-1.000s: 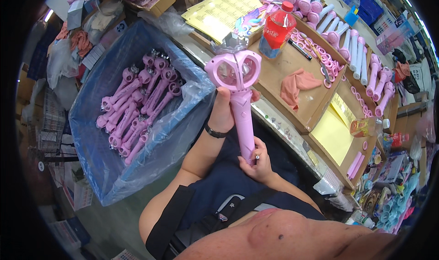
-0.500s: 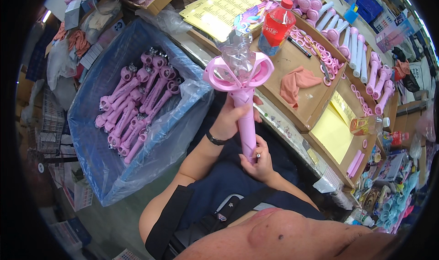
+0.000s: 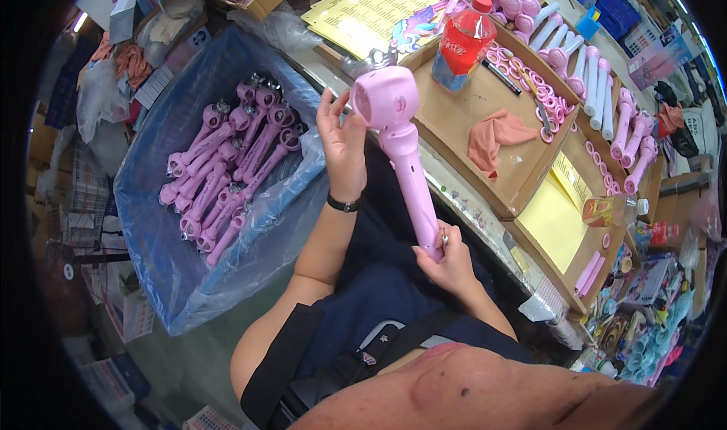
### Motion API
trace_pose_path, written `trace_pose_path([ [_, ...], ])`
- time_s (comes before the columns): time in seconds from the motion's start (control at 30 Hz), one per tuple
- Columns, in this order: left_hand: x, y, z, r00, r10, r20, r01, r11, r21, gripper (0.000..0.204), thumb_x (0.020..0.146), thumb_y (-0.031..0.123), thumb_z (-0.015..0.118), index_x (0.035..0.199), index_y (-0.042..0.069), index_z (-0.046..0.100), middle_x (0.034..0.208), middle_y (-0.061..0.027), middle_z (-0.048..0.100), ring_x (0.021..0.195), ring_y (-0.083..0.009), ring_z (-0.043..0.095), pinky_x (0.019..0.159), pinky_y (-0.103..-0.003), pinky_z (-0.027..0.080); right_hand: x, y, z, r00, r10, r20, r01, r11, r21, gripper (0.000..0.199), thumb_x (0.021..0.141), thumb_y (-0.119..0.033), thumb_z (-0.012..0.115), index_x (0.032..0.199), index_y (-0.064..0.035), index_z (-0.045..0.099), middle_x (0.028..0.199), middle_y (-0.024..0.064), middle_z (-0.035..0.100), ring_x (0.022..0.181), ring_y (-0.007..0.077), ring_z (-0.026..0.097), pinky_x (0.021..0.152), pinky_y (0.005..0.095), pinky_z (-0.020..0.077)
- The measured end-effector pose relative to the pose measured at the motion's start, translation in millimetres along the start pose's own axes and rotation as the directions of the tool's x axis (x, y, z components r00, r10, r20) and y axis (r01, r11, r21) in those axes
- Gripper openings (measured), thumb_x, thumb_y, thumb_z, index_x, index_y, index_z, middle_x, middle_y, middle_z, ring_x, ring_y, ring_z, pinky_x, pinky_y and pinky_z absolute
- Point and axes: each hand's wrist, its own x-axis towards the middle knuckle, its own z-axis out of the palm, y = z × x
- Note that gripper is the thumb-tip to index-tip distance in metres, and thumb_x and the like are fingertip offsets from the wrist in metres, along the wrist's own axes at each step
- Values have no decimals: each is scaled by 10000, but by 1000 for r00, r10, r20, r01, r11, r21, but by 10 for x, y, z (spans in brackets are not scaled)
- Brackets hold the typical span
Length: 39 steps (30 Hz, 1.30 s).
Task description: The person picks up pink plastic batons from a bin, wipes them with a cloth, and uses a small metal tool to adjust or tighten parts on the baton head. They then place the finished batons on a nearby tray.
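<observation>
A pink toy wand [image 3: 409,172] with a rounded, hollow-looking head and a silver crown on top stands tilted in front of me. Its lower handle is gripped by my right hand [image 3: 452,262], which wears a ring. My left hand [image 3: 344,146] is raised beside the wand's head, fingers spread, and holds nothing; whether a fingertip touches the head I cannot tell. To the left, several similar pink wands [image 3: 219,165] lie heaped in a large bin [image 3: 163,278] lined with blue plastic.
A cardboard tray [image 3: 522,180] on the bench carries an orange cloth [image 3: 496,138], pink rings [image 3: 556,104], a pen [image 3: 501,78] and a red-labelled bottle [image 3: 460,48]. Yellow printed sheets [image 3: 363,14] lie behind. More pink wand parts [image 3: 636,135] line the right, near a drink bottle [image 3: 609,209].
My left hand has let go of the wand's shaft and moved up and left, opening. The wand has turned, so its head shows another side; my right hand still grips the handle.
</observation>
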Motion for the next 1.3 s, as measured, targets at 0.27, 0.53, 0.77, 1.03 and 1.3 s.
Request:
trace_pose_path([
  [0.27, 76, -17, -68, 987, -81, 139, 51, 977, 207, 555, 835, 51, 652, 1257, -37, 303, 1206, -156, 436, 1028, -180, 559, 856, -279, 502, -9, -141, -53, 1000, -26, -14, 22, 970, -240, 445, 729, -166, 731, 1000, -7, 417, 1066, 186, 595, 679, 317, 645, 586, 384, 521],
  [0.53, 100, -59, -177, 970, -95, 226, 56, 983, 174, 559, 855, 88, 648, 1279, -18, 298, 1241, -159, 433, 1085, -182, 530, 908, -309, 477, -23, -108, -105, 998, 55, 34, -50, 990, -133, 513, 728, -188, 741, 1085, 14, 433, 838, 177, 611, 654, 327, 638, 576, 385, 517],
  [0.77, -293, -160, -28, 845, -392, 364, 506, 806, -308, 793, 870, 671, 367, 1367, 55, 324, 1213, -158, 528, 1016, -266, 574, 897, -421, 459, -97, -55, 24, 1000, 1, 5, -1, 988, 156, 529, 756, -253, 740, 1104, 5, 435, 836, 170, 608, 661, 338, 635, 592, 388, 512],
  [1.03, -461, -182, -29, 751, -504, 427, 641, 711, -288, 895, 799, 780, 300, 1314, 55, 407, 883, -74, 585, 618, -152, 535, 560, -296, 448, 14, 416, -1002, 867, 163, -471, -190, 982, -12, 252, 919, -268, 536, 822, -35, 544, 750, 167, 573, 647, 332, 575, 609, 411, 460],
  [1.3, -448, -114, -170, 795, -388, 467, 579, 716, -390, 806, 840, 663, 437, 1309, 10, 380, 1136, -128, 527, 917, -243, 560, 751, -334, 491, 51, 1019, -2074, 973, 187, -137, -231, 772, -592, 297, 848, -334, 626, 772, -47, 617, 827, 136, 610, 860, 296, 578, 758, 396, 465],
])
